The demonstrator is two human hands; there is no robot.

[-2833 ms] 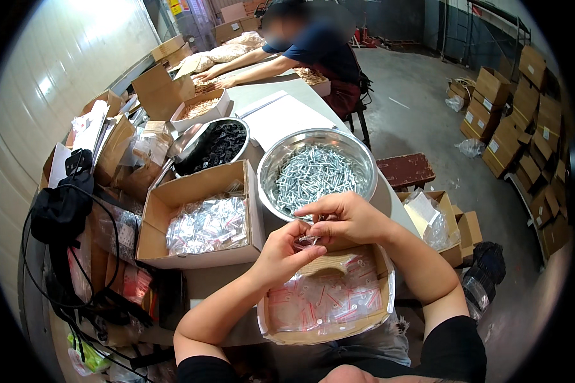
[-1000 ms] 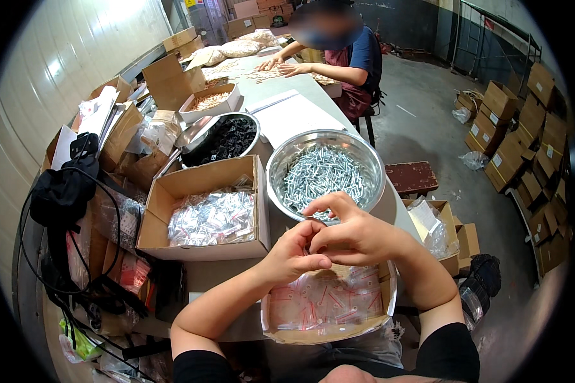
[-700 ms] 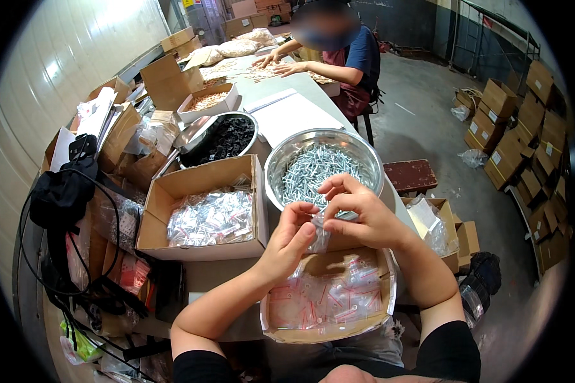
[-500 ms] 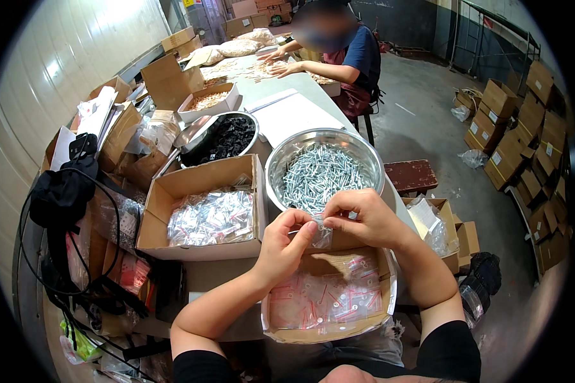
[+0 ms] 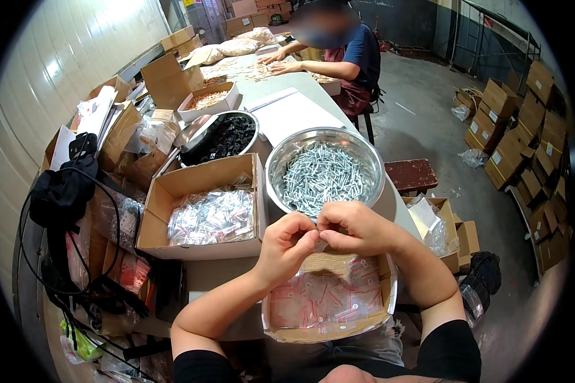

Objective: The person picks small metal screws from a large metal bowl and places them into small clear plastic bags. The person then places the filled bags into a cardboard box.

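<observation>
Both my hands meet at the near rim of a steel bowl [image 5: 377,167] heaped with silvery screws [image 5: 322,179]. My left hand [image 5: 281,246] pinches one side of a small clear plastic bag [image 5: 321,246] between thumb and fingers. From the other side, my right hand [image 5: 358,228] pinches the same bag, its fingertips almost touching the left thumb. Fingers hide most of the bag, and I cannot tell what is in it. Below my hands, a shallow cardboard box [image 5: 393,287] holds flat clear zip bags [image 5: 329,297] with red edges.
Left of the bowl stands a carton [image 5: 201,252] of filled clear bags. Behind it is a bowl of black parts [image 5: 227,137]. White paper [image 5: 297,115] lies on the table. A co-worker [image 5: 361,57] sorts small pieces at the far end. A stool [image 5: 410,177] stands right.
My hands have drawn closer together and slightly down toward me. The bag hung visibly below my fingers before; now they mostly cover it.
</observation>
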